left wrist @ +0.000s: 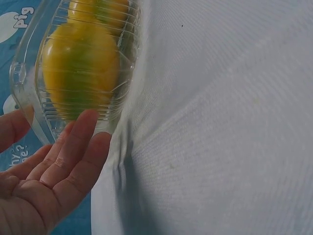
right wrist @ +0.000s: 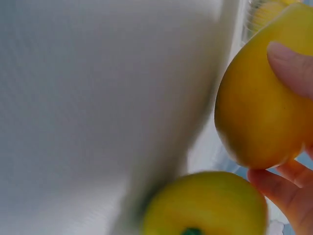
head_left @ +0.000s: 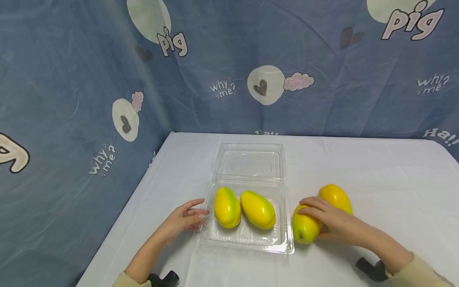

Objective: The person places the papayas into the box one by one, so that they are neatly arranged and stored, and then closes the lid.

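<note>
A clear plastic clamshell box (head_left: 247, 247) lies with its lid folded back on the table. In its base are two yellow-green mangoes, a left mango (head_left: 227, 208) and a right mango (head_left: 258, 210). My left hand (head_left: 186, 217) is at the box's left wall, fingers loosely extended with the fingertips right at the plastic; its palm holds nothing in the left wrist view. To the right of the box, my right hand (head_left: 331, 221) grips a third mango (right wrist: 264, 112) between thumb and fingers. Another mango (head_left: 335, 197) rests just behind that hand.
The box lid (head_left: 249, 159) lies flat toward the back of the table. White cloth (head_left: 394, 179) covers the tabletop. A blue printed curtain (head_left: 215, 52) hangs behind the table and along its left side.
</note>
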`<state>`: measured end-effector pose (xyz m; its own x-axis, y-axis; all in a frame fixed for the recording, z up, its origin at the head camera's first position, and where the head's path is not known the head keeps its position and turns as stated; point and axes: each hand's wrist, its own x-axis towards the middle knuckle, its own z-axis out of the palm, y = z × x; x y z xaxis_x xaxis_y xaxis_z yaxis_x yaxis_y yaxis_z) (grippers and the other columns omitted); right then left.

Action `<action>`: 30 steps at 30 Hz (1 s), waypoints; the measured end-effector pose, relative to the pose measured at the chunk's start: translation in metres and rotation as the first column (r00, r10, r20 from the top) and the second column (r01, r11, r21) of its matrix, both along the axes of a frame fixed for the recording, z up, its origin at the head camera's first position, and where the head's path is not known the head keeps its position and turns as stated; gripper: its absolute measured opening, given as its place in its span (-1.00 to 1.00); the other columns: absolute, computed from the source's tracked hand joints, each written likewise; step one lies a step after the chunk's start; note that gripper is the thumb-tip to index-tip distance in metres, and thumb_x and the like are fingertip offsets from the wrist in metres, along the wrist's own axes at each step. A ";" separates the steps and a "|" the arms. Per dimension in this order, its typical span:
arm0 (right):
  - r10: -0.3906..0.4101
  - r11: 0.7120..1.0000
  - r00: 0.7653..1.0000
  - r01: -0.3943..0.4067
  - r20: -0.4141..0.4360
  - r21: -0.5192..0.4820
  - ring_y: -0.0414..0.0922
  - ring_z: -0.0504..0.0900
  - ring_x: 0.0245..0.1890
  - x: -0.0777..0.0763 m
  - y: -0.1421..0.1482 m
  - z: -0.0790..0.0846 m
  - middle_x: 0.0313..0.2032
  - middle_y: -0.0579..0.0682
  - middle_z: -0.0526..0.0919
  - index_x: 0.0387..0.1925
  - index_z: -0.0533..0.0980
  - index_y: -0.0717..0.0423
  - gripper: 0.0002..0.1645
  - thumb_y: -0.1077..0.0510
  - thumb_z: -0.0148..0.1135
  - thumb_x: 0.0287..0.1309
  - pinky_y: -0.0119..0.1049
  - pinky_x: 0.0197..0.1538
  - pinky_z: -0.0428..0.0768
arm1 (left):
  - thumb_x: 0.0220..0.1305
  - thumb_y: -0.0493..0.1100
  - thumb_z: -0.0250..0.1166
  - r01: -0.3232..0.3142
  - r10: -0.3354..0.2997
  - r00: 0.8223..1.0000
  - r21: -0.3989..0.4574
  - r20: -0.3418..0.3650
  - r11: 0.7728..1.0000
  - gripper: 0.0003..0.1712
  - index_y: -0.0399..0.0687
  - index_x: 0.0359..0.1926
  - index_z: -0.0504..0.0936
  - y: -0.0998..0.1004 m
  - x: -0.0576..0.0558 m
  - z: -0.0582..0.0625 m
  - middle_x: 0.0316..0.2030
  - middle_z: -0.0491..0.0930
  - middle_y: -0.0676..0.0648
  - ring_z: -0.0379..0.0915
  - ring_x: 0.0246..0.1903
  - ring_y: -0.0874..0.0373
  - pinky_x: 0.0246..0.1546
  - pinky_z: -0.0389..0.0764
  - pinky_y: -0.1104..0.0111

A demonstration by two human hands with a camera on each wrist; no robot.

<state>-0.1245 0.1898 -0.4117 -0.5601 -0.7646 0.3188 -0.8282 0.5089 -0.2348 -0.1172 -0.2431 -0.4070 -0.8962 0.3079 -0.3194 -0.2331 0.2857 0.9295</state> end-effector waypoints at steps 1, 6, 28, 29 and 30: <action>-0.003 1.000 1.000 0.003 0.004 -0.015 -0.11 0.34 0.09 0.000 0.001 0.002 0.10 -0.04 0.39 0.06 0.40 -0.06 -0.16 0.09 0.53 -0.42 -0.46 0.21 0.27 | 0.24 -0.12 0.19 -0.001 0.001 1.000 0.001 0.000 1.000 -0.24 -0.28 0.34 0.07 0.000 0.000 0.000 0.10 0.44 -0.33 0.57 -0.18 0.06 -0.19 0.59 0.22; -0.023 0.997 1.000 0.025 0.014 -0.077 -0.17 0.30 0.12 0.001 0.004 0.012 0.12 -0.03 0.39 0.08 0.39 -0.07 -0.12 0.15 0.54 -0.46 -0.53 0.16 0.27 | 0.24 -0.12 0.20 -0.002 0.002 1.000 -0.002 -0.006 1.000 -0.24 -0.28 0.34 0.07 0.000 0.000 0.000 0.09 0.44 -0.34 0.57 -0.20 0.07 -0.19 0.59 0.23; -0.253 0.940 0.942 0.293 0.221 -0.174 -0.06 0.51 -0.07 0.024 -0.039 0.045 0.04 -0.03 0.47 0.15 0.37 -0.02 -0.18 -0.08 0.46 -0.22 -0.04 -0.11 0.55 | 0.24 -0.12 0.20 0.006 -0.006 1.000 -0.003 -0.010 1.000 -0.25 -0.29 0.33 0.08 0.002 0.001 -0.002 0.09 0.43 -0.36 0.57 -0.19 0.10 -0.16 0.58 0.20; -0.258 0.934 0.937 0.304 0.238 -0.186 -0.06 0.51 -0.06 0.026 -0.044 0.046 0.04 -0.04 0.48 0.15 0.37 -0.01 -0.18 -0.10 0.46 -0.22 -0.04 -0.09 0.55 | 0.24 -0.12 0.20 0.006 -0.006 1.000 0.000 -0.009 1.000 -0.25 -0.29 0.33 0.08 0.002 0.001 -0.002 0.09 0.44 -0.36 0.57 -0.19 0.10 -0.16 0.58 0.20; -0.261 0.928 0.931 0.315 0.253 -0.198 -0.08 0.51 -0.06 0.028 -0.048 0.047 0.04 -0.06 0.49 0.14 0.37 0.01 -0.18 -0.12 0.45 -0.21 -0.07 -0.08 0.55 | 0.24 -0.12 0.20 0.006 -0.006 1.000 0.004 -0.005 1.000 -0.25 -0.29 0.33 0.08 0.003 0.001 -0.003 0.09 0.44 -0.35 0.57 -0.19 0.10 -0.15 0.58 0.21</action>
<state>-0.0966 0.1422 -0.3645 -0.8206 -0.4790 0.3117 -0.5684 0.6269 -0.5329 -0.1160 -0.2405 -0.4096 -0.8958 0.3146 -0.3138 -0.2269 0.2834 0.9318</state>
